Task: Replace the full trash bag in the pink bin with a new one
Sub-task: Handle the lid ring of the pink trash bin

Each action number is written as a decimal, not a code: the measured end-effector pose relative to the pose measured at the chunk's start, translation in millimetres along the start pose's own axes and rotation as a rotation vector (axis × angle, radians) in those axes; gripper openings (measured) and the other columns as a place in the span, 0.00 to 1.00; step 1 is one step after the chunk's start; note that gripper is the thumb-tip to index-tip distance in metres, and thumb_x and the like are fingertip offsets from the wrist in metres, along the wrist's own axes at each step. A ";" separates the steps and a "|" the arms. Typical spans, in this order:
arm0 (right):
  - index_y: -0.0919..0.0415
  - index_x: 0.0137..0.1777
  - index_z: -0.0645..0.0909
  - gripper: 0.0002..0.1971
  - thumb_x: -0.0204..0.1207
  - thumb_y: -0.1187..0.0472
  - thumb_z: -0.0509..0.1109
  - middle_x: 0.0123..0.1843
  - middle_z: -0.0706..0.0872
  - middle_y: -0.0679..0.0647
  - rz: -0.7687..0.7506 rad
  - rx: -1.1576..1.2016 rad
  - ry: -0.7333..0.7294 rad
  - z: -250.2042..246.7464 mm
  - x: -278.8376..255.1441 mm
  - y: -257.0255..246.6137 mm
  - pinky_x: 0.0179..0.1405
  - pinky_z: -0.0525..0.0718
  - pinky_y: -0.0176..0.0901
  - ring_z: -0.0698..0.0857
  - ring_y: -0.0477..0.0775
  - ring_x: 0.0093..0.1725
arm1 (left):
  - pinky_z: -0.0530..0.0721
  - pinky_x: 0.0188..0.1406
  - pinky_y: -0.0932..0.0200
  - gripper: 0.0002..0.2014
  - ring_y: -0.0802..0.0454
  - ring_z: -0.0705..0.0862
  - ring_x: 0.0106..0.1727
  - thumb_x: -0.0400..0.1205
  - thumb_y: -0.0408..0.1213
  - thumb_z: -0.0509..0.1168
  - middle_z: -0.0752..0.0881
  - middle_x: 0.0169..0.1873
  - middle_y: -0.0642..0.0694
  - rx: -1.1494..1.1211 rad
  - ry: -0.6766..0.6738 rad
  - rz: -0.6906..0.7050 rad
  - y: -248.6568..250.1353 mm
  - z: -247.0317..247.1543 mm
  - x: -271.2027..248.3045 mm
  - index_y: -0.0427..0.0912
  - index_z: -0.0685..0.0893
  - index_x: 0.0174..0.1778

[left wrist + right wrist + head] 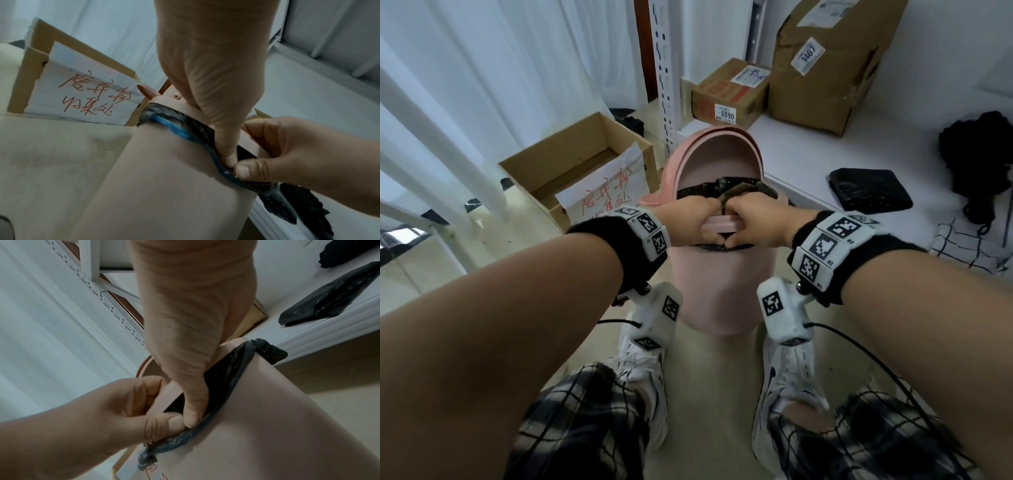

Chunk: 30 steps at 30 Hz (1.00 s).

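The pink bin (722, 291) stands on the floor between my feet, its lid (717, 154) tipped up at the back. A full black trash bag (726, 188) lines it, its edge with a blue drawstring (174, 128) folded over the rim. My left hand (698, 219) and right hand (753, 219) sit side by side at the near rim (719, 224). Their fingers curl over the rim. Both thumbs press the bag edge (226, 373) just below it, tips touching. A folded black bag (869, 190) lies on the white shelf to the right.
An open cardboard box with a handwritten paper note (571, 164) stands left of the bin. Behind the bin rises a white slotted upright (666, 68). Taped parcels (729, 92) and a black heap (979, 154) sit on the low white shelf (808, 144). White curtains hang on the left.
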State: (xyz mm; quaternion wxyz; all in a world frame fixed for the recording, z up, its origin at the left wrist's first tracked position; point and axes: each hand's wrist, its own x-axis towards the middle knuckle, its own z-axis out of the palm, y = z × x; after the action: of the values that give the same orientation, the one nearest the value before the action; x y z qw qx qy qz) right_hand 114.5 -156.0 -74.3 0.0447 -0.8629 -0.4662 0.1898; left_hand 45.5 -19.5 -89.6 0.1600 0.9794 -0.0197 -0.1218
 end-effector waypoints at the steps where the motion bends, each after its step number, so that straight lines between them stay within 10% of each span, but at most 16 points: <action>1: 0.63 0.54 0.79 0.18 0.71 0.54 0.76 0.44 0.76 0.52 -0.009 0.001 -0.005 -0.3 0.0 -0.5 0.41 0.69 0.39 0.75 0.51 0.45 | 0.71 0.45 0.59 0.19 0.44 0.79 0.50 0.78 0.47 0.69 0.78 0.46 0.42 -0.019 -0.010 -0.005 0.3 -0.5 0.1 0.35 0.77 0.55; 6: 0.63 0.52 0.79 0.17 0.71 0.53 0.76 0.42 0.77 0.52 -0.022 0.023 -0.008 -3.5 2.0 2.1 0.29 0.65 0.34 0.75 0.51 0.44 | 0.69 0.31 0.67 0.14 0.52 0.73 0.37 0.76 0.43 0.72 0.74 0.35 0.51 -0.101 -0.039 -0.016 0.0 -11.7 1.3 0.42 0.74 0.45; 21: 0.59 0.43 0.76 0.14 0.70 0.52 0.77 0.33 0.75 0.48 -0.035 0.119 -0.040 -6.3 9.9 2.2 0.30 0.69 0.35 0.76 0.53 0.40 | 0.76 0.28 0.68 0.10 0.57 0.78 0.30 0.73 0.44 0.75 0.81 0.30 0.54 -0.301 -0.087 -0.086 -12.9 -18.9 -3.8 0.49 0.82 0.43; 30: 0.63 0.60 0.77 0.17 0.80 0.50 0.65 0.55 0.83 0.60 -0.097 -0.012 0.032 -8.7 11.6 -9.1 0.55 0.77 0.50 0.81 0.62 0.55 | 0.74 0.38 0.58 0.16 0.48 0.79 0.39 0.75 0.47 0.72 0.84 0.39 0.42 -0.057 -0.061 -0.091 -15.9 -33.2 -13.1 0.40 0.84 0.52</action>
State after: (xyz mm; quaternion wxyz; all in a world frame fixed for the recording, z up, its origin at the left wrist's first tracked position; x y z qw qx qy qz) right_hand 116.2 -140.6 -67.2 0.0561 -0.8424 -0.5079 0.1710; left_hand 40.9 6.8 -61.1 0.1817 0.9701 0.0234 -0.1594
